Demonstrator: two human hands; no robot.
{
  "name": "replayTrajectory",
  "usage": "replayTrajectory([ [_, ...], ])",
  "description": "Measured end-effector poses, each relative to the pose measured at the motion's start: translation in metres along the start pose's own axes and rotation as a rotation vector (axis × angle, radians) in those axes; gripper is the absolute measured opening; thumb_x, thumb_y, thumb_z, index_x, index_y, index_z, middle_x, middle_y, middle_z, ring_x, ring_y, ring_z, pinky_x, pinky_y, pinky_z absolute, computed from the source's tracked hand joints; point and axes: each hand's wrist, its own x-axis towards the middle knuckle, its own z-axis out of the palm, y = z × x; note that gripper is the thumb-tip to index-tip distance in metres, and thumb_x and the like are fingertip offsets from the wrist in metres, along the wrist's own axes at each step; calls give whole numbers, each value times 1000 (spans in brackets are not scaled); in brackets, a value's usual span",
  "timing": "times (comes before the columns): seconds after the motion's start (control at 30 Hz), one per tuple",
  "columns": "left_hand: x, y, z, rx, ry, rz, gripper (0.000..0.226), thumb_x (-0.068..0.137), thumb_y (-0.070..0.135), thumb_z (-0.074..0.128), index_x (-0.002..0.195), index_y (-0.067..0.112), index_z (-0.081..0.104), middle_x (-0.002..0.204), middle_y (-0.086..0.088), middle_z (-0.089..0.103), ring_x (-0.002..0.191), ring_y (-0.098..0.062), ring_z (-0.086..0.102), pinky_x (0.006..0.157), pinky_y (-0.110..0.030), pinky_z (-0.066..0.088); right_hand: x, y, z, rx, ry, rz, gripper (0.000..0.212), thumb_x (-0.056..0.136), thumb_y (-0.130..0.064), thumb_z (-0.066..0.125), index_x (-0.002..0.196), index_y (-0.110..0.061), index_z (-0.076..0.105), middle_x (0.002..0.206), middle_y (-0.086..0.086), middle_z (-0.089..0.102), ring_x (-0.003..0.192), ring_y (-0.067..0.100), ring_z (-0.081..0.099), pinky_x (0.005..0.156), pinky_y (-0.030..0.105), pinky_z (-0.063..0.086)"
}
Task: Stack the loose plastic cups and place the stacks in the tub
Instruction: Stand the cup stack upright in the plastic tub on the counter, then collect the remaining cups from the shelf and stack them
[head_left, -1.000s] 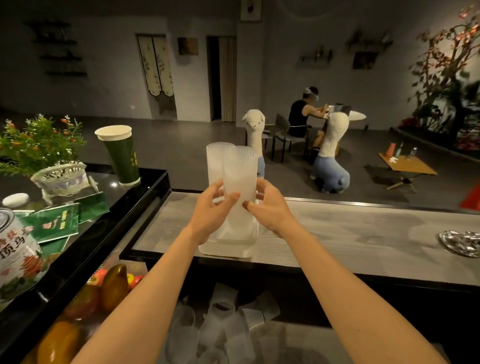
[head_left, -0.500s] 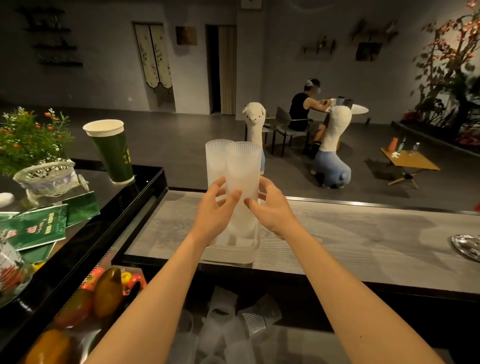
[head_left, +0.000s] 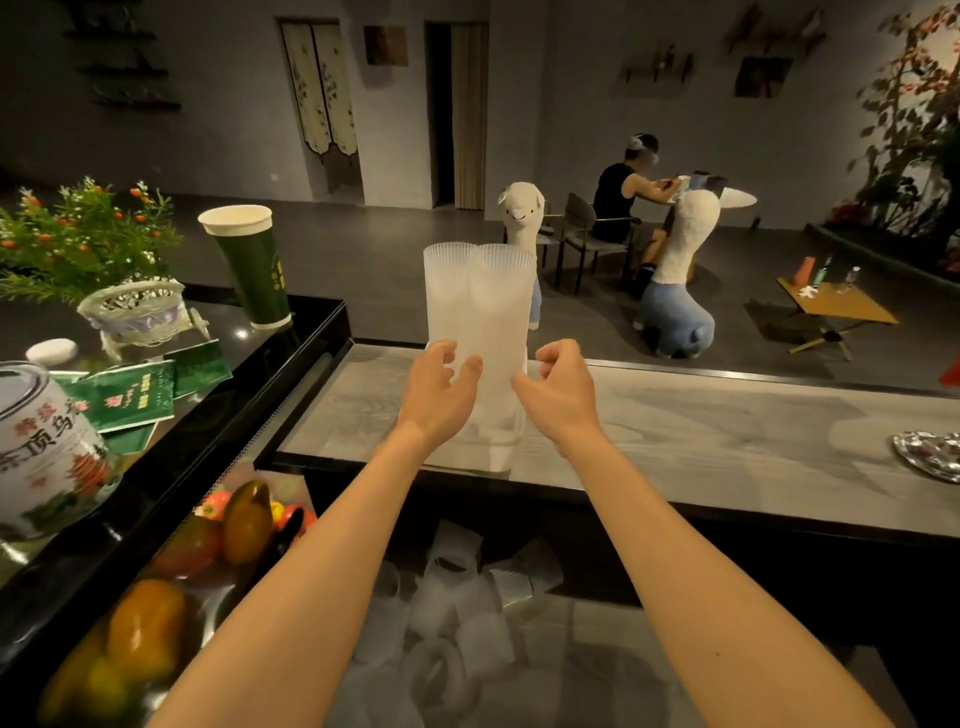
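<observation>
**Your hands let go of the cup stacks**

Two tall stacks of cups (head_left: 478, 312) stand side by side in the clear tub (head_left: 498, 452). The tub sits on the grey worktop (head_left: 727, 426), right in front of you. The stacks stand up straight and touch each other.

Half a second ago you had both hands wrapped around the stacks, higher up. Now your hands are lower and looser. Your left hand (head_left: 441, 395) is in front of the left stack, with its fingers softly bent and its thumb sticking out. It holds nothing that you can see. Your right hand (head_left: 558, 395) is just beside the right stack, fingers softly bent too, and it does not grip the cups. I cannot tell if a thumb tip touches the plastic.

The stacks and the tub are in the same spot as before.

Below the worktop, between your arms, lots of loose cups (head_left: 457, 613) lie in a messy pile. They are not stacked yet.

On your left is a black shelf. A tall green paper cup (head_left: 249, 265) stands on it, near a small plant (head_left: 78, 234) with red berries in a white basket. A big tin can (head_left: 41, 441) is close to the left edge. Under that shelf you can see fruit (head_left: 244, 519), red, yellow and green.

A shiny silver dish (head_left: 930, 457) lies on the far right of the worktop. Past the worktop, two toy llamas (head_left: 519, 218) stand on the floor.
</observation>
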Motion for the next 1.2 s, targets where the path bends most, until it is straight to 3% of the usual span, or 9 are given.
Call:
replayTrajectory([
  [0.1,-19,2,-5,93,176,98,29,102,28,57,128,14,59,122,0,59,99,-7,57,76,-9,42,-22,-7,-3,40,-10,-72,15,87,-5,65,95,-13,55,84,-1,56,73,11,52,62,19,42],
  [0.23,-50,1,-17,161,311,168,6,97,16,59,93,20,62,86,5,58,75,-3,52,65,-11,39,-57,-13,0,63,-71,-204,19,86,-4,68,80,-18,57,74,-5,58,64,5,52,58,10,42],
  [0.43,-110,-30,-38,245,297,29,5,95,17,62,93,18,66,79,10,59,72,-3,54,64,-13,38,-114,11,26,71,-318,-256,9,84,-2,69,84,-10,64,76,1,63,65,4,53,63,15,47],
  [0.57,-150,-64,-55,342,209,-173,5,94,20,63,93,20,68,81,8,64,79,-9,61,74,-26,49,-149,42,50,-39,-533,-129,17,84,-9,70,83,-24,64,76,-6,66,68,5,59,63,13,45],
  [0.73,-198,-100,-69,522,84,-397,19,96,24,58,78,17,63,79,-3,63,83,-26,58,75,-32,45,-185,85,81,-257,-776,2,14,90,-23,67,102,-16,67,95,3,70,92,23,68,82,41,58],
  [0.93,-231,-138,-78,527,2,-595,31,85,42,50,90,15,63,100,-10,66,98,-33,62,89,-41,51,-217,115,108,-435,-917,112,64,85,-58,72,118,-5,55,107,8,64,95,25,64,76,37,52],
  [1.0,-233,-146,-76,536,-53,-578,59,77,55,42,120,18,61,125,-8,64,121,-33,58,105,-46,47,-224,121,116,-400,-920,164,80,75,-65,74,127,-9,47,117,9,63,97,28,70,81,43,60],
  [1.07,-235,-157,-75,519,-46,-640,67,84,53,47,140,15,48,137,-11,54,131,-35,51,109,-48,44,-227,126,124,-381,-932,186,82,72,-67,74,126,-13,45,116,9,63,90,27,73,78,46,62],
  [1.2,-232,-167,-72,427,-1,-749,52,100,34,57,142,5,45,139,-16,52,130,-38,51,101,-41,44,-229,131,134,-348,-920,215,63,78,-57,76,116,-16,46,106,8,65,87,27,74,78,46,62],
])
